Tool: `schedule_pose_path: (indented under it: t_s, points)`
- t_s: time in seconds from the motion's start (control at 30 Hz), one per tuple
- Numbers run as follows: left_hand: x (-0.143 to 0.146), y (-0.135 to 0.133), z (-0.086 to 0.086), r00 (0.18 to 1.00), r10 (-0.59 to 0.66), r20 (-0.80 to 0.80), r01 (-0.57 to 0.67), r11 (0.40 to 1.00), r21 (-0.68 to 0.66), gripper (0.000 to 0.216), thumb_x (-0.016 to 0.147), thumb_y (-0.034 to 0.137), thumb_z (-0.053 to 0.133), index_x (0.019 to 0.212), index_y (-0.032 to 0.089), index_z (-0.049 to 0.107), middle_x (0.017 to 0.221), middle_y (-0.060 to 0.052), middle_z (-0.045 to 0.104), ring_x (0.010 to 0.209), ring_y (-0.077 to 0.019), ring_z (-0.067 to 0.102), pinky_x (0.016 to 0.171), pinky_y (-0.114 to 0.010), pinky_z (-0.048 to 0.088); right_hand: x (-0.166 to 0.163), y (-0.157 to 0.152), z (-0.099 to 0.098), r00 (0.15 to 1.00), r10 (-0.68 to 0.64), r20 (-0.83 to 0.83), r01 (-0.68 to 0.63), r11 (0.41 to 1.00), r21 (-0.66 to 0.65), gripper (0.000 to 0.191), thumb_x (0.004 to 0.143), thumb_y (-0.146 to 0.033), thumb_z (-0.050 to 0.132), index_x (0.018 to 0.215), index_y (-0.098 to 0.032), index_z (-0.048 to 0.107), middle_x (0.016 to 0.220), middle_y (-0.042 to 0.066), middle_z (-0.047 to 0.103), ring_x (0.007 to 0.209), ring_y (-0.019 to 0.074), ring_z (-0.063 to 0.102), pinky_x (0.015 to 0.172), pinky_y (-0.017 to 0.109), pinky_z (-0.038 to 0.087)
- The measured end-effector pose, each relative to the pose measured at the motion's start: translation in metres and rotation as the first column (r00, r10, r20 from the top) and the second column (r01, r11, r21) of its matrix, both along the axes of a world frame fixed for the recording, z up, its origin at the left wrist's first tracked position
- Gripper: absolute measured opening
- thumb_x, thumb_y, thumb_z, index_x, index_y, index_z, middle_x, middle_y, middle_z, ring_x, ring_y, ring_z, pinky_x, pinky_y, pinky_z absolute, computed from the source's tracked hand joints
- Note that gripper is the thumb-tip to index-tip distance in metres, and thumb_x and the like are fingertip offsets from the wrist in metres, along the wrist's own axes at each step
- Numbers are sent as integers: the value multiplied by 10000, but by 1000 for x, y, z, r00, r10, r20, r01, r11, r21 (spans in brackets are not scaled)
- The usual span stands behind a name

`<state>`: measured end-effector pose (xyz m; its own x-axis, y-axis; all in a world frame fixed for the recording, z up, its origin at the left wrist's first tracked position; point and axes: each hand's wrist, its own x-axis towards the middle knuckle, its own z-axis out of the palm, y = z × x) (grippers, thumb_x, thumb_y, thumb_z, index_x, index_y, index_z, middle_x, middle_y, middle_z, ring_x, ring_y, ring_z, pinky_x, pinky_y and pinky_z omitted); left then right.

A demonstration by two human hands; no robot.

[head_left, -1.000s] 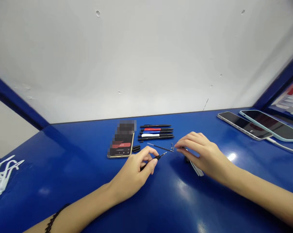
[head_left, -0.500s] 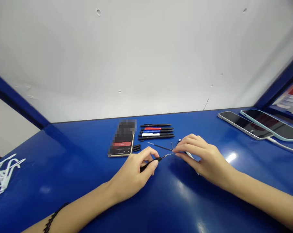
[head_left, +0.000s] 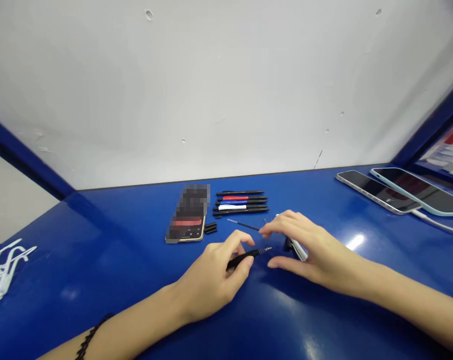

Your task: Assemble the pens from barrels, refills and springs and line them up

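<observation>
My left hand (head_left: 211,277) is closed around a black pen barrel (head_left: 243,258). From its right end sticks a metal refill tip with a small spring (head_left: 265,250) around it. My right hand (head_left: 320,247) hovers just right of that tip, thumb and fingers apart, holding nothing I can see. Partly under its palm lies a white and black pen part (head_left: 297,249). A thin dark refill (head_left: 243,224) lies on the blue table beyond the hands, its right end close to my right fingertips. Another small spring (head_left: 265,221) shows only in part behind those fingers.
Several click pens (head_left: 241,207) lie in a row farther back. Left of them are a phone (head_left: 194,232) and small black pen parts (head_left: 211,228). Two more phones (head_left: 376,191) and a white cable (head_left: 436,223) occupy the right, white plastic strips (head_left: 3,275) the far left.
My right hand has opened and drawn back from the spring. The spring now sits on the tip of the barrel, which my left hand has moved slightly right and nearer to me.
</observation>
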<state>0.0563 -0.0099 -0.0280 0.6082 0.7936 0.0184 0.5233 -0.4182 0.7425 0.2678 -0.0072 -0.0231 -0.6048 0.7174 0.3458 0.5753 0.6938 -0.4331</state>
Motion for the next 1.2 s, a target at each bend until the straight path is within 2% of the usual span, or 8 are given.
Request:
schedule_pose_path:
  t_s: [0.07,0.17,0.33,0.5,0.67,0.83,1.07,1.2]
  points:
    - [-2,2,-3,999,31,36,-31,1000,-2,138,863,250,362,994,234,401,621,64,431,521,-91,395,509,-206,303,10,3,11,993,-31,118,31,1000,-4,251,778,-308,583,999,-205,524,990,52,563,948,206,457,802,348,387]
    - [-3,5,-6,995,73,64,-71,997,-35,73,862,260,361,919,222,387,611,59,425,549,-100,413,513,-205,319,22,4,18,952,-33,306,24,999,33,121,760,-261,571,875,-227,586,937,44,566,887,220,470,788,387,368]
    - [-3,5,-8,994,77,80,-73,996,-55,48,853,243,373,887,212,387,653,41,486,600,-108,474,558,-212,371,21,6,5,911,-59,408,11,993,118,119,768,-157,506,807,-206,607,850,48,581,805,209,486,752,384,353]
    - [-2,5,-8,990,109,93,-104,993,-53,73,848,230,378,902,198,416,710,18,563,658,-120,542,605,-224,414,17,12,-3,908,-59,414,-23,981,192,192,828,-143,445,735,-188,606,786,47,598,758,193,492,719,359,352]
    - [-2,4,-6,986,105,129,-103,994,-24,79,839,201,402,901,190,451,718,22,589,673,-107,567,635,-207,432,21,11,3,924,-48,380,-28,981,194,153,835,-225,476,865,-197,623,848,51,608,797,201,491,736,370,356]
    - [-3,2,-8,985,103,141,-105,994,4,81,836,207,443,903,193,487,776,19,636,729,-104,599,684,-198,450,23,11,3,918,-51,394,-26,982,188,166,809,-160,480,843,-204,635,871,50,605,814,207,485,753,387,357]
    - [-4,3,-13,992,91,93,-112,958,262,146,788,202,550,912,234,620,879,51,678,768,-102,622,740,-186,459,15,15,-8,923,-34,384,-47,979,200,199,880,-175,396,870,-167,594,889,75,591,826,215,478,729,379,369]
    - [-4,3,-14,986,116,118,-147,941,305,169,771,195,572,917,225,653,902,29,690,801,-122,636,767,-202,479,10,11,-6,966,-32,255,2,993,117,164,901,-206,382,908,-174,543,826,46,582,762,180,486,711,345,383]
